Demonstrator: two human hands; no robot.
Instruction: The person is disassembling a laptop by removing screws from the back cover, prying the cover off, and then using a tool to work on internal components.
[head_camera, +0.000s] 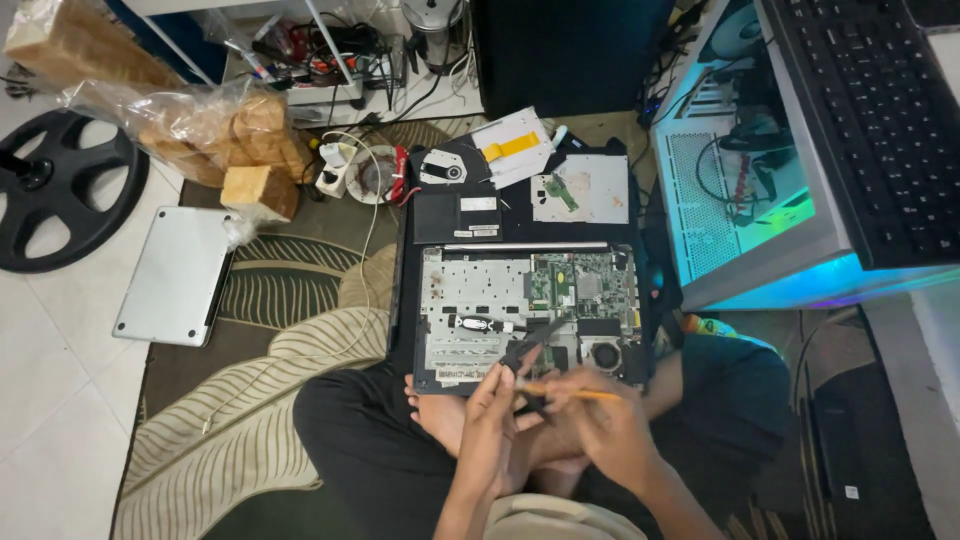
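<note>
Hands meet over the near edge of our opened laptop (527, 315) on the floor rug: left hand (490, 420) fingers pinching a small black part (528, 348), right hand (610, 425) fingers pinching an orange-handled tool (570, 393). Next, we judge, comes steady prying.

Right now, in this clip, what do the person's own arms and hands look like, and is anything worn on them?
Both arms are bare from the bottom edge of the picture up to the fingers: no sleeves, gloves, watch or bands show on the left hand or the right hand. I cannot make out rings at this size. Dark trousers cover the crossed legs, and the feet are bare.
</note>
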